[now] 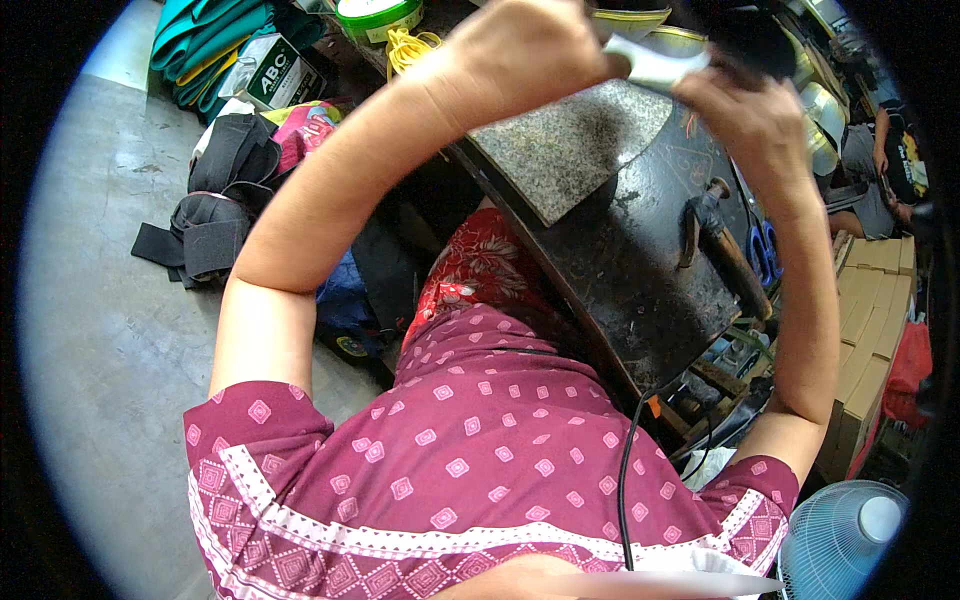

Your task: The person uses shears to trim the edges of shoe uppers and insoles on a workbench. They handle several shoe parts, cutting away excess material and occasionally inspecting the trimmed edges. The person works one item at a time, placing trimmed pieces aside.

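Note:
Both my hands are raised over the far end of the dark work table. Stretched between them is a pale, strip-like piece with dark ends, blurred by motion, so I cannot make out its kind. My left hand is closed in a fist round its left end. The fingers of my right hand are bent and pressed on its right end. Below them lies a grey speckled stone slab. Nearer my right forearm, a hammer with a worn wooden handle rests on the table.
Blue-handled scissors lie by the table's right side. Yellow cord and a green-rimmed tub are at the far left. Black straps lie on the floor. Cardboard boxes, a fan and another person are at right.

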